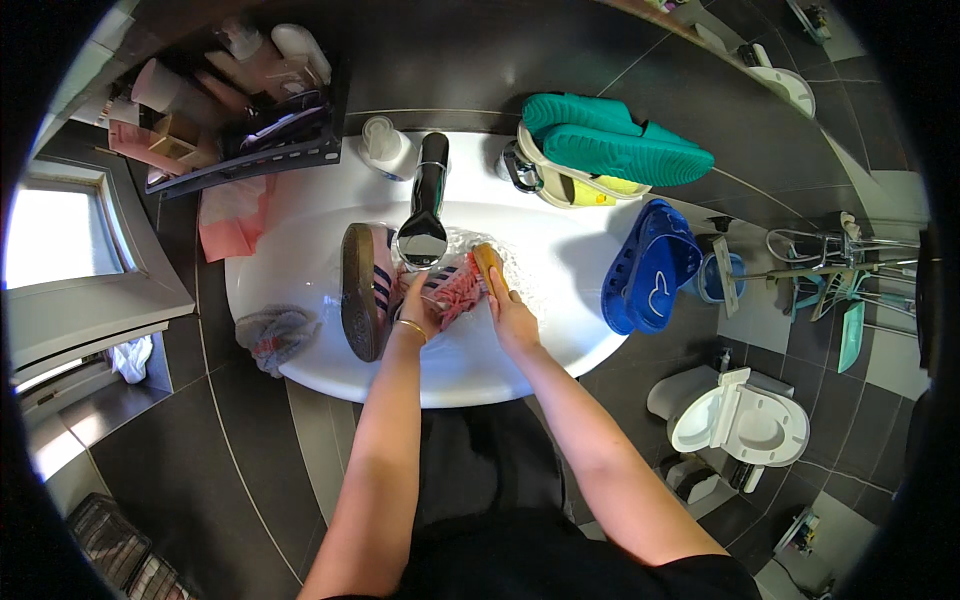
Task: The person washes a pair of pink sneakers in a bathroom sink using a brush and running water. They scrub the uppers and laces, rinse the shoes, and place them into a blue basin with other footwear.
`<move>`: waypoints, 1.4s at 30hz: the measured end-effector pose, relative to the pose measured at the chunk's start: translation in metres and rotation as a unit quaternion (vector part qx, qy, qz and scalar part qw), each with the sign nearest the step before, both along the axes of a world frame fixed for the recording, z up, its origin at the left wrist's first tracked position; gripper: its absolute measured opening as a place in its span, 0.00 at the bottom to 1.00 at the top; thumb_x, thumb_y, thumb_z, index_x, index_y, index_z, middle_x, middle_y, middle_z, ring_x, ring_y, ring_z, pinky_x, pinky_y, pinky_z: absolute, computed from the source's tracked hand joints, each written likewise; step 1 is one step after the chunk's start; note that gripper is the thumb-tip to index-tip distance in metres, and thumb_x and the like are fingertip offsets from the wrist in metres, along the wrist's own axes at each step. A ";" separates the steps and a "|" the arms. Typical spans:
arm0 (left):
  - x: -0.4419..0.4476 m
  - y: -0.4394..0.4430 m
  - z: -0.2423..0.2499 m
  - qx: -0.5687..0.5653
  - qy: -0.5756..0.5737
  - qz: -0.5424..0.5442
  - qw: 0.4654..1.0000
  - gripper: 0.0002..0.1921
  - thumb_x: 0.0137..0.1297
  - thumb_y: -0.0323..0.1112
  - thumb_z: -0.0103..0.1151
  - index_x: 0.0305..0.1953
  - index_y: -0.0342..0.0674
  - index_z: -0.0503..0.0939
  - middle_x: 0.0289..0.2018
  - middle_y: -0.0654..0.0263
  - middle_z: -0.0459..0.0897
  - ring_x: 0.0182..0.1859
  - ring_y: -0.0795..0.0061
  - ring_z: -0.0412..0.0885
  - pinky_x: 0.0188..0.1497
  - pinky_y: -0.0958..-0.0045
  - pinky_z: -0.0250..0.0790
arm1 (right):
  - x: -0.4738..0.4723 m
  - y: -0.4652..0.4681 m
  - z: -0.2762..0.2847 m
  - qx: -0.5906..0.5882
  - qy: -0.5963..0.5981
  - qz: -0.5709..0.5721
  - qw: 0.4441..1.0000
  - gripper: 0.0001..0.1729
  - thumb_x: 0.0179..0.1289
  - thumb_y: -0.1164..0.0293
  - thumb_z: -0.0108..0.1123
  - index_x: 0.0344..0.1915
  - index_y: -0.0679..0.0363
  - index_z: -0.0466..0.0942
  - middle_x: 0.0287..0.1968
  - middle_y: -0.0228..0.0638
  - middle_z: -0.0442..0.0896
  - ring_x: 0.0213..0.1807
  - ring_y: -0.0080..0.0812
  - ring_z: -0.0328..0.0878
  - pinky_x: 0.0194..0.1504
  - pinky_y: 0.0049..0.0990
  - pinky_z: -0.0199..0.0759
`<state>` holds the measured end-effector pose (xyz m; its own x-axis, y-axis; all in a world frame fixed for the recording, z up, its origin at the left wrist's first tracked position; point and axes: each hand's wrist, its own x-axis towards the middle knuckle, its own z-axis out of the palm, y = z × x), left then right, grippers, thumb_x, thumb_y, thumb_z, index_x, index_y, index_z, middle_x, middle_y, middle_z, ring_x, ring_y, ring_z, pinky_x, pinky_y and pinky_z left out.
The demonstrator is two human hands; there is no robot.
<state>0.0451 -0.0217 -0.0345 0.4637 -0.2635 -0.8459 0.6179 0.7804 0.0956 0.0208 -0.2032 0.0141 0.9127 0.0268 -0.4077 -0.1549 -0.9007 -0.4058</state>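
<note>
In the white washbasin [570, 300], my left hand [420, 311] grips a wet pink sneaker [459, 289] with dark stripes and pink laces. My right hand [514, 321] holds a wooden-backed scrubbing brush [489, 259], its bristles against the toe and lace end of that shoe. Water splashes around the shoe, under the spout of a chrome faucet [427, 199]. Left of my left hand, the matching sneaker [367, 292] rests on its side, brown sole facing left. My fingers and the basin hide part of the held shoe.
A soap dispenser [387, 150] stands behind the basin. Green slides [628, 150] lie over pale yellow footwear [559, 187] at back right. Blue clogs [649, 277] sit on the right rim, a grey cloth [276, 337] on the left. A rack of toiletries [247, 169] overhangs the back left.
</note>
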 end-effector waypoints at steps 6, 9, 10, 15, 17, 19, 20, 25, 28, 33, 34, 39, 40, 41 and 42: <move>-0.019 0.011 -0.038 0.055 -0.019 -0.042 0.997 0.26 0.66 0.60 0.46 0.42 0.40 0.78 0.40 0.58 0.84 0.35 0.62 0.82 0.36 0.61 0.77 | -0.048 0.049 0.042 0.207 0.089 -0.001 0.974 0.30 0.74 0.58 0.43 0.73 0.38 0.51 0.36 0.52 0.79 0.41 0.52 0.79 0.44 0.45 0.71; -0.026 -0.021 0.008 0.010 -0.097 0.071 0.993 0.23 0.69 0.53 0.44 0.47 0.38 0.76 0.40 0.58 0.83 0.40 0.60 0.82 0.42 0.62 0.76 | -0.041 0.042 0.061 0.112 0.030 0.001 0.993 0.26 0.75 0.55 0.37 0.70 0.43 0.58 0.36 0.54 0.80 0.36 0.55 0.79 0.39 0.49 0.72; -0.027 -0.026 0.017 -0.010 -0.104 0.083 0.991 0.24 0.70 0.52 0.43 0.49 0.37 0.75 0.42 0.58 0.82 0.42 0.59 0.81 0.47 0.63 0.75 | -0.020 0.037 0.056 0.096 0.053 -0.036 0.993 0.26 0.75 0.55 0.39 0.70 0.43 0.60 0.36 0.55 0.80 0.39 0.55 0.79 0.41 0.48 0.71; -0.018 -0.020 0.019 0.107 -0.082 0.082 0.988 0.23 0.71 0.51 0.41 0.51 0.38 0.75 0.48 0.58 0.80 0.51 0.59 0.78 0.58 0.63 0.69 | -0.026 0.052 0.065 0.142 0.041 -0.043 0.988 0.25 0.74 0.56 0.39 0.67 0.49 0.63 0.33 0.59 0.80 0.38 0.58 0.79 0.43 0.49 0.70; -0.010 -0.015 0.039 0.074 -0.069 0.106 0.989 0.24 0.69 0.57 0.44 0.44 0.39 0.74 0.35 0.63 0.78 0.37 0.65 0.78 0.41 0.64 0.73 | -0.044 0.062 0.106 0.197 0.024 -0.024 0.980 0.25 0.73 0.55 0.41 0.59 0.58 0.70 0.35 0.59 0.81 0.39 0.58 0.80 0.43 0.50 0.72; -0.034 0.004 0.003 -0.068 -0.180 -0.004 0.981 0.26 0.69 0.59 0.44 0.45 0.39 0.75 0.34 0.64 0.80 0.37 0.64 0.78 0.40 0.65 0.72 | -0.024 0.048 0.072 0.141 0.062 -0.033 0.988 0.25 0.74 0.54 0.38 0.50 0.60 0.77 0.30 0.57 0.81 0.37 0.58 0.80 0.42 0.50 0.72; -0.025 -0.038 0.080 0.052 -0.114 0.020 0.992 0.27 0.68 0.60 0.46 0.45 0.39 0.77 0.35 0.63 0.82 0.37 0.64 0.79 0.38 0.66 0.71 | -0.001 0.034 0.063 0.140 0.086 -0.105 0.981 0.28 0.74 0.52 0.35 0.44 0.61 0.79 0.26 0.55 0.81 0.35 0.58 0.80 0.42 0.50 0.73; -0.022 -0.003 0.015 0.015 -0.062 0.106 0.992 0.26 0.71 0.57 0.42 0.51 0.39 0.74 0.43 0.60 0.82 0.46 0.62 0.79 0.49 0.59 0.71 | -0.038 0.061 0.092 0.147 0.041 0.000 0.988 0.23 0.74 0.54 0.38 0.52 0.57 0.74 0.30 0.56 0.82 0.36 0.54 0.81 0.39 0.48 0.72; -0.030 -0.013 0.035 -0.031 -0.099 0.093 0.990 0.26 0.71 0.53 0.47 0.55 0.34 0.72 0.54 0.57 0.76 0.53 0.60 0.76 0.53 0.59 0.71 | -0.032 0.045 0.083 0.134 0.078 -0.042 0.987 0.24 0.74 0.56 0.39 0.65 0.48 0.65 0.36 0.56 0.81 0.38 0.55 0.79 0.41 0.46 0.73; -0.020 -0.012 0.045 0.018 -0.105 0.088 0.990 0.21 0.70 0.50 0.51 0.49 0.35 0.74 0.44 0.55 0.81 0.44 0.61 0.80 0.49 0.61 0.73 | 0.020 0.005 0.067 0.042 -0.076 0.011 0.996 0.33 0.71 0.60 0.47 0.71 0.51 0.52 0.33 0.51 0.82 0.32 0.55 0.80 0.37 0.46 0.75; -0.027 -0.002 0.026 0.046 -0.071 0.063 0.994 0.25 0.68 0.50 0.54 0.52 0.32 0.70 0.47 0.53 0.79 0.47 0.59 0.80 0.52 0.60 0.72 | 0.026 0.004 0.080 0.055 -0.099 0.016 0.993 0.32 0.69 0.62 0.50 0.69 0.56 0.55 0.33 0.51 0.82 0.33 0.54 0.80 0.38 0.46 0.75; -0.015 -0.005 -0.008 0.003 -0.065 0.056 0.996 0.37 0.64 0.49 0.59 0.62 0.23 0.58 0.56 0.46 0.74 0.53 0.52 0.79 0.61 0.58 0.68 | 0.108 -0.027 0.099 0.009 -0.311 0.188 0.932 0.20 0.59 0.78 0.49 0.53 0.64 0.68 0.43 0.49 0.80 0.45 0.49 0.79 0.44 0.39 0.75; -0.018 -0.002 -0.010 -0.017 -0.075 0.064 0.995 0.38 0.64 0.49 0.59 0.62 0.23 0.58 0.56 0.46 0.74 0.53 0.52 0.79 0.61 0.57 0.68 | 0.121 -0.025 0.107 -0.011 -0.272 0.207 0.940 0.19 0.59 0.79 0.48 0.53 0.64 0.69 0.44 0.48 0.80 0.48 0.47 0.78 0.46 0.37 0.75; -0.020 0.000 -0.012 -0.017 -0.069 0.067 0.995 0.38 0.64 0.48 0.59 0.62 0.23 0.57 0.56 0.45 0.74 0.53 0.52 0.79 0.61 0.57 0.68 | 0.130 -0.022 0.116 -0.030 -0.232 0.225 0.946 0.19 0.59 0.80 0.46 0.52 0.64 0.71 0.45 0.47 0.79 0.50 0.45 0.77 0.49 0.36 0.75; -0.017 -0.001 -0.009 -0.019 -0.066 0.068 0.995 0.38 0.64 0.47 0.59 0.63 0.23 0.57 0.56 0.45 0.73 0.53 0.52 0.79 0.61 0.57 0.69 | 0.134 -0.022 0.116 -0.040 -0.235 0.217 0.947 0.20 0.60 0.79 0.46 0.53 0.63 0.71 0.45 0.47 0.80 0.50 0.45 0.78 0.49 0.35 0.75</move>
